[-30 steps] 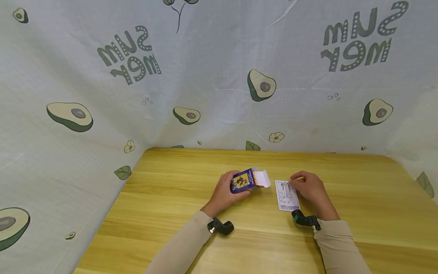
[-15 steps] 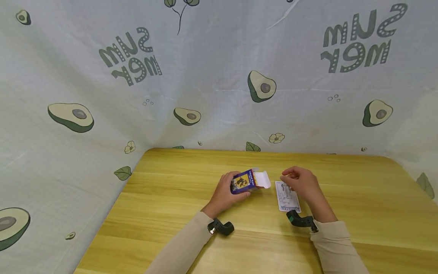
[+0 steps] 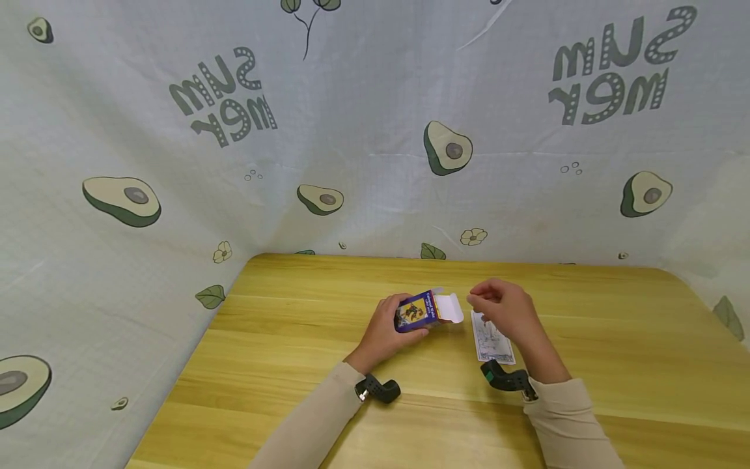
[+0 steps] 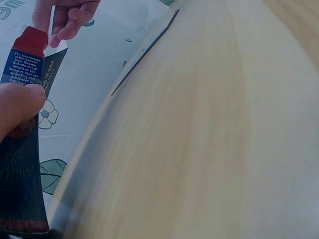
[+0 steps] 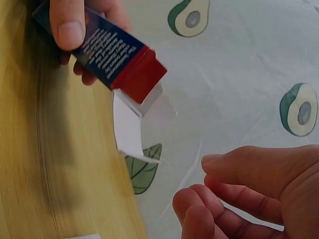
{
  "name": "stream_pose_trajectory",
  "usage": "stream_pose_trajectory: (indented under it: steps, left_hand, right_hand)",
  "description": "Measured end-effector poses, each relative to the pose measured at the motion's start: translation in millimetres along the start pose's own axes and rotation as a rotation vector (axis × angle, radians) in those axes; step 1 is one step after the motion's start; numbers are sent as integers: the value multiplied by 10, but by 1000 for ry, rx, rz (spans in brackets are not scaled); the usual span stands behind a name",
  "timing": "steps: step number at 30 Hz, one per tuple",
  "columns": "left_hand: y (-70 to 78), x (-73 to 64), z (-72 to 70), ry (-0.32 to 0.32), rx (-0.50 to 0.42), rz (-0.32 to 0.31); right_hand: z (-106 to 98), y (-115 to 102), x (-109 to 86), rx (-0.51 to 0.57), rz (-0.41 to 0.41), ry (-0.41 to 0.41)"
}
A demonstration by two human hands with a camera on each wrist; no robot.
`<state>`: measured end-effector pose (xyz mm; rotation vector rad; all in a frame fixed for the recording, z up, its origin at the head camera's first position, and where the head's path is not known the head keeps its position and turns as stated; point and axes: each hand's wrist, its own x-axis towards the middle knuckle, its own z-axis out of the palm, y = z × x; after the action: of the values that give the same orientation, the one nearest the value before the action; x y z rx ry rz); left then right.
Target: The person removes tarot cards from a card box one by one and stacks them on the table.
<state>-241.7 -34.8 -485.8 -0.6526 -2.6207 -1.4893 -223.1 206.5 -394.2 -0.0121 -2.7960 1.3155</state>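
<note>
A blue and purple card box (image 3: 415, 311) with a picture on its front is gripped in my left hand (image 3: 382, 332), tilted above the table. Its white end flap (image 5: 128, 124) hangs open toward the right, and a red side flap (image 5: 141, 79) shows in the right wrist view. My right hand (image 3: 508, 312) is just right of the box's open end, fingers loosely bent, thumb apart from them, nothing between. Beneath it a printed card (image 3: 493, 342) lies face up on the table, its upper corner hidden by the hand. The box's inside cannot be seen.
A wooden table (image 3: 281, 365) with rounded far corners lies under both hands. Behind it hangs a pale cloth (image 3: 363, 85) printed with avocados, leaves and lettering. A dark camera strap (image 3: 377, 388) sits on the left wrist, and another (image 3: 506, 378) on the right.
My right hand has moved left and slightly away from me, off the card's right edge toward the box's open end. The left hand, box and card stay in place.
</note>
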Motion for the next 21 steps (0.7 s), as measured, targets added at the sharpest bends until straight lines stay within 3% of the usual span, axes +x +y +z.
stream_pose_trajectory:
  steps: [21]
  left_hand:
    - [-6, 0, 0, -9, 19, 5]
  right_hand:
    - [173, -137, -43, 21, -23, -42]
